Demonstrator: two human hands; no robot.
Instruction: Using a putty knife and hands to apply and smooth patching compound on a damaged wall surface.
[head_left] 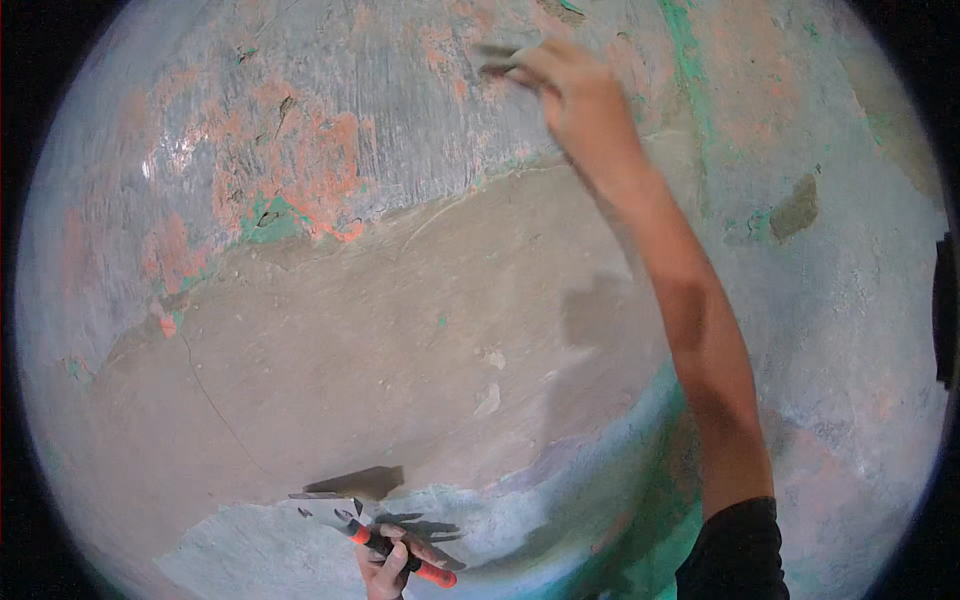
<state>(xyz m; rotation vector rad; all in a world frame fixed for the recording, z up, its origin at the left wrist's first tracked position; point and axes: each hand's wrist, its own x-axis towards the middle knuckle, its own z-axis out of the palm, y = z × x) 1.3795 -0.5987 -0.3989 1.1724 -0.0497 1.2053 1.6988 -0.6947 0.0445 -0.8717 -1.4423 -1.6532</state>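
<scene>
My right hand (575,85) is raised to the upper part of the wall, its fingers pinching a small flat grey piece (497,62) against or close to the surface. Motion smears that piece, so its exact kind does not show. Low down, my left hand (385,572) is closed around the orange-and-black handle of a scraper (330,507). The scraper's wide metal blade points up and left, with a dark shadow beside it. Both hands work before a worn wall (420,310) with flaking paint.
A broad band of bare tan plaster crosses the wall, with a thin crack (215,405) on its left. Orange and green paint patches (300,150) show above it. A small bare patch (795,208) lies at the right. Some dark object (943,310) stands at the far right edge.
</scene>
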